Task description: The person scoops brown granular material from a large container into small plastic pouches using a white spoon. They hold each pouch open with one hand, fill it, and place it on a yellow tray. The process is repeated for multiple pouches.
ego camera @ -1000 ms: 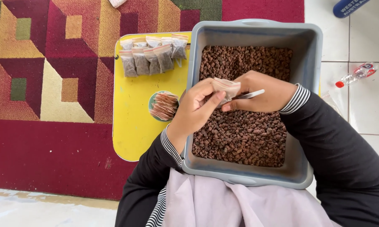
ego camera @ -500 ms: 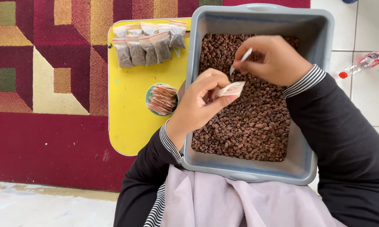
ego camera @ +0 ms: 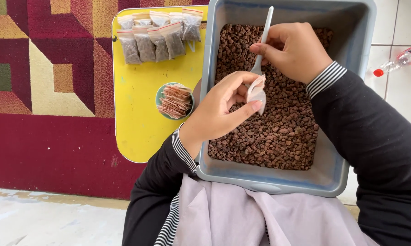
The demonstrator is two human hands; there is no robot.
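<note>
My left hand (ego camera: 223,109) holds a small clear plastic bag (ego camera: 256,91) pinched between thumb and fingers, over a grey tub (ego camera: 346,155) of brown pellets (ego camera: 278,132). My right hand (ego camera: 294,50) grips a white plastic spoon (ego camera: 263,38), handle pointing up, its bowl dipping at the mouth of the bag. Both hands hover above the pellets, close together.
A yellow tray (ego camera: 137,109) lies left of the tub. On it sit several filled small bags (ego camera: 155,38) in a row and a small dish of empty bags (ego camera: 174,101). A patterned red carpet (ego camera: 41,91) lies under it. A small bottle with a red cap (ego camera: 399,59) rests on white tiles, right.
My right hand lifted the spoon out of the pellets and brought it over to the bag's mouth. The left hand kept hold of the bag; the view moved closer.
</note>
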